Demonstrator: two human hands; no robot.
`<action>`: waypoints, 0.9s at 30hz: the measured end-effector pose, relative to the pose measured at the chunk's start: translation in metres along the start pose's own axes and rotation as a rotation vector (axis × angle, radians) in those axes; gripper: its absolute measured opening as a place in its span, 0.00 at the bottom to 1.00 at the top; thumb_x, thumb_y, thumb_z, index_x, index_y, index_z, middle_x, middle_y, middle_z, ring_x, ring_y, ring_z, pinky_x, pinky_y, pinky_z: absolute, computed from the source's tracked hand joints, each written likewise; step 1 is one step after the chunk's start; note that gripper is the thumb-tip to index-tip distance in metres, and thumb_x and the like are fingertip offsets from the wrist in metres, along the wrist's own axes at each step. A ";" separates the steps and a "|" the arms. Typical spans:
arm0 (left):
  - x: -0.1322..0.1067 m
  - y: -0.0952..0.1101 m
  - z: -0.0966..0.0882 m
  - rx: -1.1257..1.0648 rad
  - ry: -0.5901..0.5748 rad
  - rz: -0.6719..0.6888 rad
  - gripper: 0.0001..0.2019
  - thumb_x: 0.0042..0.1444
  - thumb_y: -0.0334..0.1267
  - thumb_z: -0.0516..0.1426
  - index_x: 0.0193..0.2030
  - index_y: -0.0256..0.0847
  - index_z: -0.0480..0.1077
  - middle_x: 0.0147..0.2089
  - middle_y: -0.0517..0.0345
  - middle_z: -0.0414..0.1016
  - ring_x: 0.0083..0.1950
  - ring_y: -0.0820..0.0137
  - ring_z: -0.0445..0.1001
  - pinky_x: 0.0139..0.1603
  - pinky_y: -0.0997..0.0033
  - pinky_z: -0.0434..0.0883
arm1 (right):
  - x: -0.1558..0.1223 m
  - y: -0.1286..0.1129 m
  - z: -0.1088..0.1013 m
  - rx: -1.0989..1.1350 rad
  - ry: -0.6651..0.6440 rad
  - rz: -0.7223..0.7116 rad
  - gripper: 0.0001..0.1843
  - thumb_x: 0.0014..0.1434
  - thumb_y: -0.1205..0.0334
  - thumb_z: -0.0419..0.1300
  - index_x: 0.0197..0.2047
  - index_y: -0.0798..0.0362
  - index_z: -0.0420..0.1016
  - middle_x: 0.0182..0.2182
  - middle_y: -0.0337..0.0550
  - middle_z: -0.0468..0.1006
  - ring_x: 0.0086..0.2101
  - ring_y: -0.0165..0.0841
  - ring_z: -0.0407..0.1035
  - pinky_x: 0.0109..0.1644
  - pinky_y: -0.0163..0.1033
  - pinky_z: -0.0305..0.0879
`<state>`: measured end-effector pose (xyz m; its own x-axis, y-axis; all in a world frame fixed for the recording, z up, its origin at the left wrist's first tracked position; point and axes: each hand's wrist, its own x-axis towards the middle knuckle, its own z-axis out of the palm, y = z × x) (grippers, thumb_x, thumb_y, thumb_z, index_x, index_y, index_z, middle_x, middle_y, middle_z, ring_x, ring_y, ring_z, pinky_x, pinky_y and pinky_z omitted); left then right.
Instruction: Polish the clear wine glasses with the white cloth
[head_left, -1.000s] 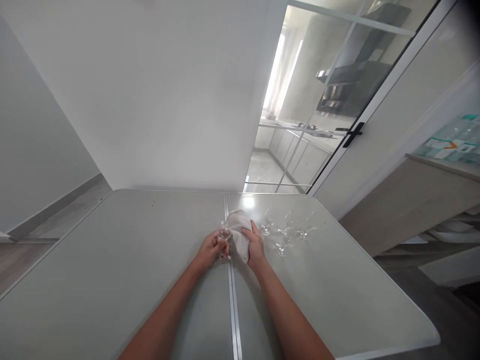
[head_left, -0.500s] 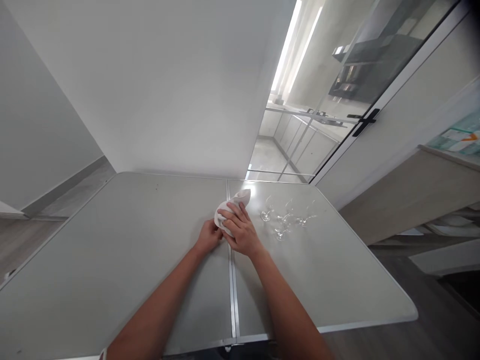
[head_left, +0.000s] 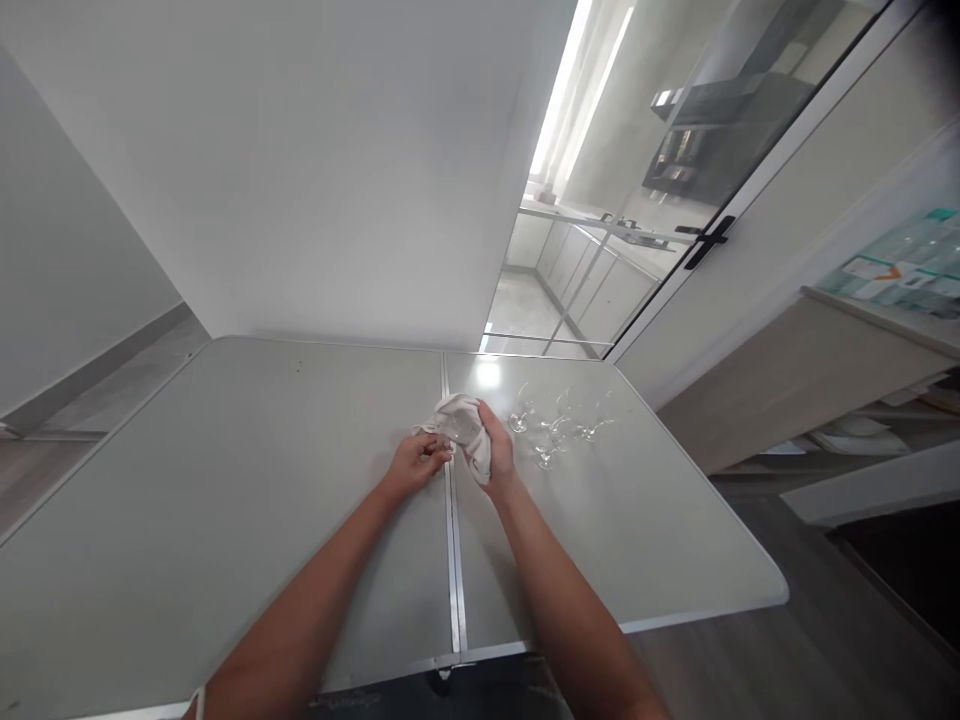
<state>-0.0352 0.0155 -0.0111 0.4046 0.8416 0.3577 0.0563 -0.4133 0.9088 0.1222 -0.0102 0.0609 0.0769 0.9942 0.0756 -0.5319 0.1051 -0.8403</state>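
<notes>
My left hand (head_left: 411, 464) pinches the stem end of a small clear stemmed glass (head_left: 454, 428) above the table's middle seam. My right hand (head_left: 496, 452) is closed around a white cloth (head_left: 466, 412) that wraps the bowl of that glass. Both hands hover just over the grey table (head_left: 225, 470). The glass is mostly hidden by the cloth and fingers.
Several more small clear stemmed glasses (head_left: 556, 430) stand in a cluster on the table just right of my right hand. A white wall rises behind the table. A glass sliding door (head_left: 660, 180) is at the back right, and a wooden counter (head_left: 825, 370) at the far right.
My right hand has turned the cloth round the glass, from palm-down over it to gripping it from the right side. The left hand stays on the stem. The camera has shifted slightly.
</notes>
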 end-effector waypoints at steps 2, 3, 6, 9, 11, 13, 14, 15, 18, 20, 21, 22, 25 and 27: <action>0.002 -0.001 0.000 -0.106 0.019 -0.062 0.20 0.61 0.55 0.58 0.32 0.38 0.70 0.20 0.64 0.65 0.21 0.75 0.62 0.24 0.75 0.61 | -0.001 0.017 0.005 0.049 0.090 0.010 0.18 0.62 0.44 0.61 0.45 0.50 0.75 0.34 0.39 0.78 0.34 0.33 0.74 0.39 0.38 0.73; 0.003 -0.002 0.000 -0.144 0.050 -0.082 0.21 0.61 0.56 0.58 0.31 0.38 0.69 0.20 0.63 0.65 0.21 0.75 0.62 0.23 0.75 0.61 | -0.003 0.025 0.006 0.017 0.114 -0.002 0.21 0.63 0.43 0.61 0.50 0.49 0.75 0.36 0.40 0.80 0.36 0.35 0.75 0.41 0.40 0.75; 0.006 0.000 -0.002 -0.212 0.180 -0.126 0.20 0.62 0.56 0.57 0.33 0.38 0.69 0.22 0.63 0.66 0.22 0.75 0.64 0.24 0.76 0.63 | -0.009 0.041 0.007 -0.312 0.071 -0.174 0.26 0.68 0.47 0.55 0.64 0.48 0.68 0.48 0.45 0.81 0.53 0.40 0.74 0.56 0.47 0.74; 0.008 0.001 -0.002 -0.174 0.242 -0.154 0.17 0.61 0.50 0.57 0.32 0.38 0.69 0.21 0.63 0.66 0.22 0.75 0.65 0.24 0.75 0.63 | -0.012 0.041 0.003 -0.817 -0.136 -0.538 0.25 0.71 0.60 0.48 0.68 0.50 0.66 0.64 0.49 0.71 0.68 0.39 0.59 0.72 0.53 0.57; 0.008 0.000 -0.002 -0.072 0.254 -0.158 0.15 0.58 0.45 0.59 0.27 0.38 0.67 0.19 0.62 0.66 0.21 0.74 0.64 0.23 0.75 0.62 | -0.011 0.034 0.001 -1.122 -0.316 -0.745 0.27 0.69 0.68 0.45 0.67 0.49 0.69 0.67 0.46 0.68 0.70 0.37 0.54 0.76 0.55 0.45; 0.006 -0.001 -0.001 0.045 0.256 -0.137 0.14 0.55 0.41 0.60 0.23 0.38 0.65 0.19 0.61 0.67 0.21 0.75 0.63 0.23 0.75 0.60 | -0.009 0.026 -0.001 -1.345 -0.426 -0.851 0.29 0.67 0.73 0.45 0.66 0.47 0.70 0.66 0.43 0.70 0.70 0.36 0.54 0.77 0.57 0.38; 0.005 -0.002 -0.001 0.094 0.251 -0.114 0.13 0.55 0.39 0.59 0.22 0.38 0.65 0.19 0.61 0.68 0.21 0.75 0.62 0.24 0.75 0.59 | -0.008 0.022 -0.002 -1.413 -0.440 -0.876 0.30 0.66 0.73 0.46 0.66 0.47 0.70 0.65 0.43 0.71 0.70 0.36 0.54 0.77 0.58 0.37; 0.004 -0.002 0.000 0.137 0.236 -0.083 0.12 0.55 0.38 0.59 0.23 0.37 0.65 0.20 0.61 0.68 0.22 0.75 0.62 0.24 0.75 0.59 | -0.008 0.018 -0.002 -1.449 -0.433 -0.887 0.29 0.65 0.73 0.48 0.65 0.47 0.70 0.64 0.43 0.72 0.70 0.37 0.55 0.77 0.59 0.36; 0.001 -0.002 0.002 0.264 0.146 0.012 0.10 0.57 0.39 0.57 0.27 0.37 0.68 0.22 0.62 0.68 0.24 0.75 0.61 0.28 0.74 0.59 | -0.006 0.007 -0.004 -1.394 -0.325 -0.849 0.23 0.63 0.68 0.54 0.59 0.47 0.76 0.59 0.45 0.76 0.65 0.42 0.63 0.75 0.58 0.43; 0.001 -0.001 0.003 0.341 0.081 0.045 0.10 0.59 0.41 0.58 0.29 0.38 0.70 0.23 0.63 0.67 0.24 0.75 0.60 0.30 0.74 0.59 | -0.005 0.002 -0.006 -1.255 -0.196 -0.738 0.17 0.62 0.65 0.56 0.51 0.48 0.80 0.52 0.46 0.80 0.56 0.42 0.71 0.68 0.53 0.58; 0.000 0.000 0.003 0.363 0.062 0.048 0.11 0.59 0.43 0.59 0.30 0.38 0.71 0.23 0.63 0.67 0.24 0.75 0.60 0.30 0.74 0.58 | -0.004 -0.001 -0.008 -1.165 -0.143 -0.652 0.14 0.63 0.63 0.56 0.48 0.49 0.81 0.48 0.46 0.82 0.50 0.41 0.73 0.62 0.50 0.65; 0.000 0.000 0.004 0.371 0.053 0.047 0.12 0.59 0.45 0.60 0.31 0.39 0.72 0.23 0.63 0.67 0.24 0.75 0.60 0.30 0.74 0.59 | -0.002 -0.003 -0.009 -1.066 -0.110 -0.547 0.13 0.64 0.62 0.55 0.44 0.50 0.82 0.43 0.45 0.82 0.45 0.39 0.74 0.54 0.46 0.69; 0.001 0.003 0.004 0.307 0.048 0.042 0.14 0.58 0.48 0.62 0.31 0.39 0.73 0.23 0.64 0.65 0.25 0.75 0.60 0.31 0.74 0.60 | 0.003 -0.008 -0.013 -0.696 -0.052 -0.220 0.15 0.65 0.53 0.56 0.37 0.52 0.81 0.30 0.40 0.79 0.33 0.34 0.72 0.39 0.38 0.68; 0.001 0.004 0.003 0.229 0.054 0.044 0.16 0.58 0.50 0.63 0.28 0.39 0.72 0.22 0.65 0.62 0.25 0.75 0.58 0.30 0.74 0.59 | 0.006 -0.007 -0.015 -0.429 0.027 -0.061 0.16 0.61 0.48 0.60 0.36 0.53 0.79 0.27 0.38 0.76 0.30 0.33 0.70 0.35 0.36 0.66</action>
<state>-0.0321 0.0136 -0.0078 0.3619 0.8360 0.4124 0.2476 -0.5127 0.8221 0.1395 -0.0058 0.0592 0.1228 0.9848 0.1226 -0.1271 0.1382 -0.9822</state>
